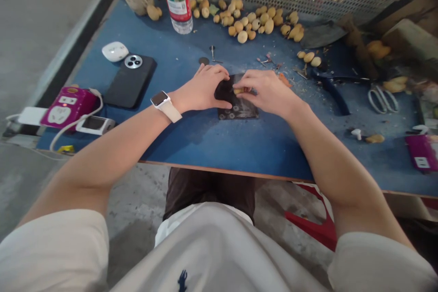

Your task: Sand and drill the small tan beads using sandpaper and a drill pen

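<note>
My right hand (265, 89) pinches a small tan gourd (240, 91) between thumb and fingertips, low over a black abrasive-looking sheet (236, 113). Pale dust and ring-shaped marks show on the sheet, which lies flat on the blue table. Against the sheet's left side rests my left hand (208, 86), thumb and fingers apart, pressing on its edge with nothing in the grasp. The fingers cover much of the gourd, so its full shape is hidden. Beyond the hands lie a dark disc (203, 61) and a small metal rotary bit (212, 52).
Several small gourds (253, 20) line the back near a water bottle (176, 0) and mesh panel. To the right are blue-handled pliers (333, 93) and scissors (382, 99). A phone (132, 81), white case (115, 51) and purple power socket (68, 107) with cables occupy the left.
</note>
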